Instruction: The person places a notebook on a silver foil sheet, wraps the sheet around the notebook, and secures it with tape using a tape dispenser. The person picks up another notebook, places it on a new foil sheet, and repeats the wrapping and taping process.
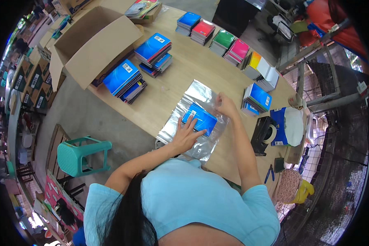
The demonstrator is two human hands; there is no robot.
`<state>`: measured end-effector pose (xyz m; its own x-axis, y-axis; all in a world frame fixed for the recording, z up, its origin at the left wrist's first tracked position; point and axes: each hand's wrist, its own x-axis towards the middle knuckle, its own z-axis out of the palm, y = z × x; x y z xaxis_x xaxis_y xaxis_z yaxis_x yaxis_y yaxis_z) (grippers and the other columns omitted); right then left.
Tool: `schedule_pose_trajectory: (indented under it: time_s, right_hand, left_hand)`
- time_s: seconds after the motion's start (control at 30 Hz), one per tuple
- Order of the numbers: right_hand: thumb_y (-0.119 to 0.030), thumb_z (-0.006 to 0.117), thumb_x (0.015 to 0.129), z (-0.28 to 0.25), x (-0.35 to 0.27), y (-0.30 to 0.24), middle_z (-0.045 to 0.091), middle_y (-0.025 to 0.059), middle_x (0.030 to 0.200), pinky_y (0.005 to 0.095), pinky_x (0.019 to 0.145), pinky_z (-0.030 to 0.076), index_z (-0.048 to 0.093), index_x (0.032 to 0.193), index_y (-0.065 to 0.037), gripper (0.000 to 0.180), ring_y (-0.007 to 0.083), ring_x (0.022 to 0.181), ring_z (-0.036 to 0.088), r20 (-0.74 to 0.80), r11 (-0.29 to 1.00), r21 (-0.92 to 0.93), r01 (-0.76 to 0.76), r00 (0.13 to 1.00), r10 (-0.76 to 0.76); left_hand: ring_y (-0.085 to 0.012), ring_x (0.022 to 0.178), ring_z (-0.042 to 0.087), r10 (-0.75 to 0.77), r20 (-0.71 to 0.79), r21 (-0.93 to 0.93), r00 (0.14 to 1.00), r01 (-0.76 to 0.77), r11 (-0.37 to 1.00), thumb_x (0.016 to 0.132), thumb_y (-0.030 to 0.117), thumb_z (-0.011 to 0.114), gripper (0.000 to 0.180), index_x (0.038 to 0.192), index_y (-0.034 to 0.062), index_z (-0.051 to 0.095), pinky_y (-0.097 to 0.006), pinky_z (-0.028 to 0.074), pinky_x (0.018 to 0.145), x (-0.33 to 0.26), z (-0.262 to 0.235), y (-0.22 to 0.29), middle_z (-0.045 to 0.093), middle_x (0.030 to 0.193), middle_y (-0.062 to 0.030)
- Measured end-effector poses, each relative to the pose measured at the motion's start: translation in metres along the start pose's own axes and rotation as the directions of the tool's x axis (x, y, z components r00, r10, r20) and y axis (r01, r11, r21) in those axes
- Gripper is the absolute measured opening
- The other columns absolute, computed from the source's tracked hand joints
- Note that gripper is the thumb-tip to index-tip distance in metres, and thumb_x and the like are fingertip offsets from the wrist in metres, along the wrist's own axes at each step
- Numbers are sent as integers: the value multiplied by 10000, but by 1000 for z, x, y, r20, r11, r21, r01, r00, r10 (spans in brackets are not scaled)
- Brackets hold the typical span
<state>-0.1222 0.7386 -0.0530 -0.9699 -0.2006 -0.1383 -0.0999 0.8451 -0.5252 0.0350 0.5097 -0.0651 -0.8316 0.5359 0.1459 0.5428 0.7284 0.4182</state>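
A blue spiral notebook [207, 121] lies on a sheet of clear, shiny plastic wrap [197, 91] near the table's front edge. My left hand [187, 134] rests on the notebook, its fingers spread over the cover. At the far right edge of the plastic is my right hand [225, 105], its fingers curled and pressed together. The plastic seems to reach those fingers, though the pinch itself is too small to make out. Some of the sheet spreads toward me, up to my shirt.
An open cardboard box [106, 45] and stacked blue notebooks [122, 78] stand left. Coloured notebook stacks [223, 40] line the far edge. At right are a black tape dispenser [261, 137], pliers [269, 174] and more blue notebooks [258, 96]. A green stool [69, 158] stands on the floor.
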Motion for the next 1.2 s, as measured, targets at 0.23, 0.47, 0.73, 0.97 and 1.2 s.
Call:
schedule_pose_trajectory:
  time_s: [0.23, 0.47, 0.73, 0.97, 1.2]
  right_hand:
    - [-118, 728, 705, 0, 18, 3, 709, 130, 721, 377, 683, 557, 759, 923, -77, 223, 312, 701, 697, 36, 992, 68, 104, 994, -107]
    - [-79, 693, 772, 22, -48, -52, 692, 110, 874, 398, 699, 536, 760, 926, -83, 167, 307, 803, 681, -189, 932, -209, 297, 923, -336]
    - [-9, 634, 740, 77, -78, -66, 617, 105, 801, 435, 682, 513, 743, 852, -81, 172, 312, 767, 635, -365, 954, -233, 190, 892, -267]
    - [-22, 648, 733, 81, -83, -70, 611, 104, 793, 430, 670, 512, 735, 827, -76, 139, 310, 754, 631, -427, 973, -171, 153, 879, -214]
    - [-39, 628, 722, 91, -86, -70, 603, 115, 821, 433, 700, 522, 694, 811, -57, 113, 312, 816, 626, -426, 980, -162, 114, 888, -173]
  left_hand:
    - [-459, 1394, 299, -3, 11, -3, 1000, 3, 1000, 744, 178, 784, 775, 1444, 284, 469, -706, 209, 1080, 5, -8, 1, 361, 1454, -252]
    - [-519, 1428, 211, 7, -58, -112, 998, -14, 994, 725, 97, 768, 791, 1439, 284, 482, -627, 202, 1139, 3, 11, -6, 235, 1517, -338]
    - [-533, 1450, 162, -33, -57, 70, 998, 37, 997, 820, 152, 603, 377, 1187, 110, 681, -644, 157, 1146, 16, 33, -9, 150, 1567, -354]
    - [-507, 1476, 98, -80, -36, 144, 996, 84, 986, 841, 202, 578, 422, 1162, -55, 671, -665, 88, 1150, 23, 42, -11, 120, 1589, -330]
    - [-504, 1482, 63, -50, -87, 198, 995, 67, 978, 855, 223, 559, 560, 1324, -81, 541, -660, 64, 1155, 30, 52, -15, 103, 1594, -322]
